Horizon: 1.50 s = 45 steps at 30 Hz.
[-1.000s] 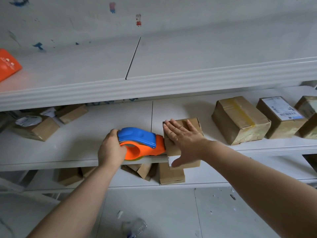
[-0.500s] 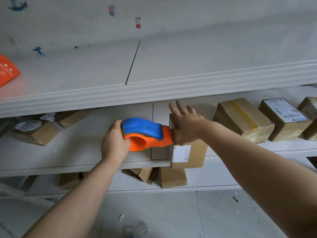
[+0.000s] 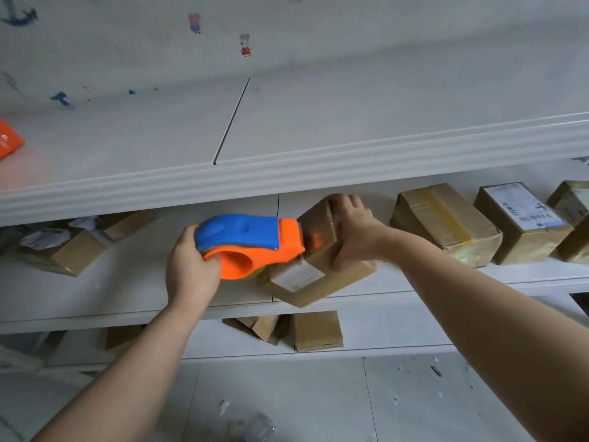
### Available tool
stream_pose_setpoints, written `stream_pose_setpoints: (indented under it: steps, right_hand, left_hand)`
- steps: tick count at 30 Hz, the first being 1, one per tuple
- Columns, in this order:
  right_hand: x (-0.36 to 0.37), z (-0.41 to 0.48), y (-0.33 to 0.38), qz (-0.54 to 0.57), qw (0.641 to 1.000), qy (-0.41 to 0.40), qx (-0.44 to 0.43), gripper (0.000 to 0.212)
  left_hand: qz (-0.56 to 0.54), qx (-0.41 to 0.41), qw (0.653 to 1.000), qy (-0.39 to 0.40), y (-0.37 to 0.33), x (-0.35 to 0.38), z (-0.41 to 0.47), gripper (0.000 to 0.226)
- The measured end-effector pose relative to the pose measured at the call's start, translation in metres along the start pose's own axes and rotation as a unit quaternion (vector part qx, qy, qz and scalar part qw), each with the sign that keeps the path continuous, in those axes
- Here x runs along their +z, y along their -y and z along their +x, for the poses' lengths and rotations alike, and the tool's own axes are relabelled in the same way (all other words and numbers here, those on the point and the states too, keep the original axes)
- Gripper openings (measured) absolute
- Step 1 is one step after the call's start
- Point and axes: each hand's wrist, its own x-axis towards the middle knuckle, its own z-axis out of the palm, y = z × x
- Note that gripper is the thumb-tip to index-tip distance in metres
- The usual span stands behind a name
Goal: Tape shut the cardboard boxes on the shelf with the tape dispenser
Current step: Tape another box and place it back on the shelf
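Note:
A small brown cardboard box (image 3: 322, 272) with a white label on its front face is tilted at the front edge of the middle shelf (image 3: 127, 282). My right hand (image 3: 353, 231) grips its top right side. My left hand (image 3: 189, 266) holds the blue and orange tape dispenser (image 3: 251, 244) from the left, with its orange nose pressed against the box's upper left face. Clear tape shows on that face. The dispenser hides the box's left edge.
Three taped brown boxes (image 3: 446, 221) (image 3: 522, 221) (image 3: 572, 218) stand to the right on the same shelf. More boxes (image 3: 67, 253) lie at the left. The lower shelf holds boxes (image 3: 315, 330). An orange packet (image 3: 8, 141) lies on the top shelf.
The box has been lifted and tilted up on the shelf edge. My right hand shifted from flat on top to gripping its side. The dispenser rose and stayed against the box.

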Motion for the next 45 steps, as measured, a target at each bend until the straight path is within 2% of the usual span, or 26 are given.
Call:
stream_pose_setpoints:
  steps: [2,3,6,8,12,18,25,33,39,42,45]
  right_hand:
    - [0.014,-0.005,-0.024,0.116,0.993,0.01,0.017,0.122]
    - [0.024,-0.008,-0.035,0.123,0.992,0.025,0.027,0.123]
    - [0.05,-0.019,-0.063,0.076,0.994,0.053,0.062,0.126]
    - [0.059,-0.023,-0.067,0.04,0.998,0.033,0.045,0.137]
    - [0.057,-0.021,-0.039,-0.055,0.995,0.016,-0.085,0.144]
    - [0.066,-0.012,-0.045,-0.053,0.996,0.009,-0.071,0.126]
    - [0.071,-0.014,-0.044,-0.096,0.994,-0.002,-0.058,0.124]
    - [0.068,-0.014,-0.043,-0.119,0.992,0.006,-0.041,0.126]
    - [0.07,-0.014,-0.038,-0.133,0.99,0.008,-0.041,0.123]
    - [0.07,-0.015,-0.034,-0.187,0.982,0.016,-0.039,0.121]
    - [0.079,-0.017,-0.014,-0.267,0.96,0.015,-0.079,0.131]
  left_hand:
    - [0.061,0.038,0.997,0.01,-0.02,-0.002,0.0,0.05]
    - [0.104,0.07,0.992,0.024,-0.03,0.001,-0.003,0.052]
    - [0.198,0.151,0.966,0.064,-0.052,0.02,-0.021,0.06]
    - [0.22,0.165,0.958,0.077,-0.055,0.033,-0.032,0.061]
    - [0.229,0.158,0.957,0.083,-0.058,0.043,-0.036,0.061]
    - [0.232,0.14,0.959,0.089,-0.041,0.028,-0.012,0.063]
    - [0.189,-0.022,0.981,0.042,0.056,-0.03,0.022,0.049]
    - [0.149,-0.007,0.988,0.039,0.075,-0.036,0.031,0.045]
    - [0.194,0.012,0.978,0.079,0.085,-0.019,0.021,0.041]
    - [0.198,0.021,0.975,0.094,0.083,-0.001,0.014,0.041]
    - [0.188,0.012,0.978,0.091,0.08,0.008,0.012,0.044]
